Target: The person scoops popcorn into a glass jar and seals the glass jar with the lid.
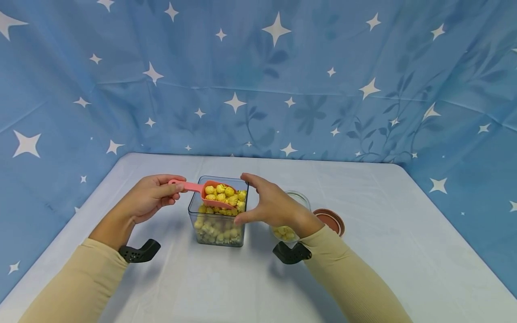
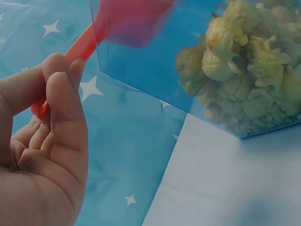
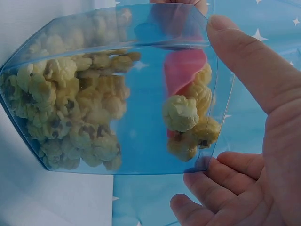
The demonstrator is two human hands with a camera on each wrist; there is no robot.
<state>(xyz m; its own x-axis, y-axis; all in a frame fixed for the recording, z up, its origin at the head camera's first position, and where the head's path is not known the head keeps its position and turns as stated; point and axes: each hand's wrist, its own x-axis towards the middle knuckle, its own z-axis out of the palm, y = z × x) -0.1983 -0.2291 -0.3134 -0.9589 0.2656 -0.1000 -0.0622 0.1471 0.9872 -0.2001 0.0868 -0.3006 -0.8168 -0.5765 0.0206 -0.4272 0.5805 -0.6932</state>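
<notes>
A clear square container (image 1: 218, 226) half full of yellow popcorn stands on the white table. My left hand (image 1: 151, 197) pinches the handle of a pink scoop (image 1: 212, 194), which is heaped with popcorn and held level over the container's opening. In the left wrist view my left hand (image 2: 51, 141) grips the scoop (image 2: 127, 21) beside the container wall (image 2: 155, 66). My right hand (image 1: 268, 204) grips the container's right side, thumb on the far wall and fingers on the near one. The right wrist view shows my right hand (image 3: 254, 141) round a corner of the container (image 3: 94, 108).
A glass jar (image 1: 300, 198) with a little popcorn in it stands just behind my right hand. A brown lid (image 1: 332, 220) lies to its right. Blue star-patterned cloth (image 1: 282, 89) walls in the table (image 1: 404, 251) at the back and both sides.
</notes>
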